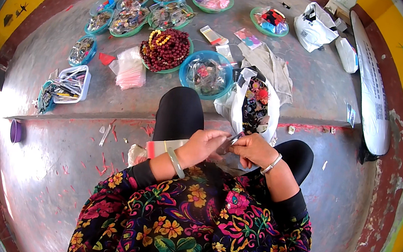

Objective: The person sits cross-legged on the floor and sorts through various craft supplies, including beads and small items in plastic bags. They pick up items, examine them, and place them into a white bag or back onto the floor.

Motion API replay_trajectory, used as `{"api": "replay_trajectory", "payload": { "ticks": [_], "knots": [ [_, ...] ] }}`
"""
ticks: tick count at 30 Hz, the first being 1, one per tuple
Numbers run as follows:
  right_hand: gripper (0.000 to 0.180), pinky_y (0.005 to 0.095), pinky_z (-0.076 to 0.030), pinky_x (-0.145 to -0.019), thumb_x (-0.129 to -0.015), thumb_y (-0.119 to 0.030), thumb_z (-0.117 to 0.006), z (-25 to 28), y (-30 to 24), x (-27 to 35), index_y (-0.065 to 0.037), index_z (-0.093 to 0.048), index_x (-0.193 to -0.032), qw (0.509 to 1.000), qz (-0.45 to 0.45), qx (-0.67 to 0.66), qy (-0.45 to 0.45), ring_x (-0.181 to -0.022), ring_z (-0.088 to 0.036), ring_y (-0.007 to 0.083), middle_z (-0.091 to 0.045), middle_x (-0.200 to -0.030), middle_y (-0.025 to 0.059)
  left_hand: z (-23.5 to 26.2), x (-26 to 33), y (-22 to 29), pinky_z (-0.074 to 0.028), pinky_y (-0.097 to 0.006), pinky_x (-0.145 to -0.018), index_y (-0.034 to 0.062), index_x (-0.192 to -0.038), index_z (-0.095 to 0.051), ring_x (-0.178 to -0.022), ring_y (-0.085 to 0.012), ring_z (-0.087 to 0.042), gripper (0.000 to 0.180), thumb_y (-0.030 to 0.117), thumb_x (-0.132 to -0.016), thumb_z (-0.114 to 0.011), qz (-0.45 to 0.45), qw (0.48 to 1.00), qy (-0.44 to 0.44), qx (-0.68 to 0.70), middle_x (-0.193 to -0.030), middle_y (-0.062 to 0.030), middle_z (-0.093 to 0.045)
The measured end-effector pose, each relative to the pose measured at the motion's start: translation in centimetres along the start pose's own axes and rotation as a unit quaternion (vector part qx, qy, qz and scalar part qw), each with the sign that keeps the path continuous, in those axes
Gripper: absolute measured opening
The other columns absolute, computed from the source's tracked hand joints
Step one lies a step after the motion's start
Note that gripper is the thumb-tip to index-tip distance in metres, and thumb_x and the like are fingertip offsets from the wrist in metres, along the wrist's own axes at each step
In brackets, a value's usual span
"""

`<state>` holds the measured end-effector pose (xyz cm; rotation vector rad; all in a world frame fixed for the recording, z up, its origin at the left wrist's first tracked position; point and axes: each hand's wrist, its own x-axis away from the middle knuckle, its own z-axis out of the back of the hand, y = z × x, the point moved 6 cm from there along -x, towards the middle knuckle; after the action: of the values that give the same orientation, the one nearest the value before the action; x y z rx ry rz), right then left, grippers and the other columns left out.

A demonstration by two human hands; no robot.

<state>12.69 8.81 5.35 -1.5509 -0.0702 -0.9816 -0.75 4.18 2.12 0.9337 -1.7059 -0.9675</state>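
Above my lap my two hands meet, fingertips almost touching. My right hand is closed in a pinch on a small dark, shiny piece, too small to name. My left hand is at the same piece from the other side, its fingers bent and a little blurred, so its hold is unclear. Just beyond the hands stands an open white bag with dark, colourful floral items inside. Beside my left wrist, a stack of clear plastic sleeves with a red edge lies partly under the forearm.
On the raised grey ledge stand a blue basin of wrapped items, dark red bead strings, pink-edged plastic sleeves and a white basket of pens or tools. Further off are several filled basins, a white sack and a long white wrapped roll.
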Motion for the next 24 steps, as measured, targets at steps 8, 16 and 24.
{"api": "replay_trajectory", "payload": {
  "ticks": [8,16,24],
  "knots": [
    [0.026,0.021,-0.032,-0.032,-0.086,-0.019,-0.057,0.7,1.5,-0.4,0.005,-0.061,-0.096,0.894,0.106,-0.423,0.101,-0.034,-0.044,0.0088,-0.053,-0.051,0.003,1.9,0.1,1.2,-0.042,-0.016,-0.053,0.008,-0.119,-0.05,-0.101,-0.0114,-0.054,0.033,0.017,-0.088,-0.055,-0.02,0.956,0.053,0.289,-0.108,-0.0028,-0.059],
    [0.032,0.022,-0.03,-0.035,-0.09,-0.024,-0.049,-2.3,-0.3,-0.9,0.002,-0.056,-0.109,0.85,0.161,-0.501,0.02,-0.032,-0.039,0.01,-0.045,-0.043,0.0026,0.3,-0.3,2.2,-0.05,-0.022,-0.071,0.0057,-0.116,-0.053,-0.102,-0.0134,-0.055,0.027,0.013,-0.091,-0.048,-0.071,0.933,0.018,0.353,-0.117,-0.007,-0.055],
    [0.034,0.0226,-0.03,-0.037,-0.091,-0.02,-0.046,-3.3,-0.7,-0.4,-0.006,-0.049,-0.122,0.828,0.178,-0.529,-0.044,-0.033,-0.039,0.01,-0.045,-0.043,0.0015,0.4,-0.3,2.0,-0.048,-0.031,-0.086,0.0034,-0.119,-0.049,-0.103,-0.0178,-0.056,0.028,0.012,-0.093,-0.042,-0.132,0.942,-0.008,0.308,-0.113,-0.0093,-0.057]
  ]
}}
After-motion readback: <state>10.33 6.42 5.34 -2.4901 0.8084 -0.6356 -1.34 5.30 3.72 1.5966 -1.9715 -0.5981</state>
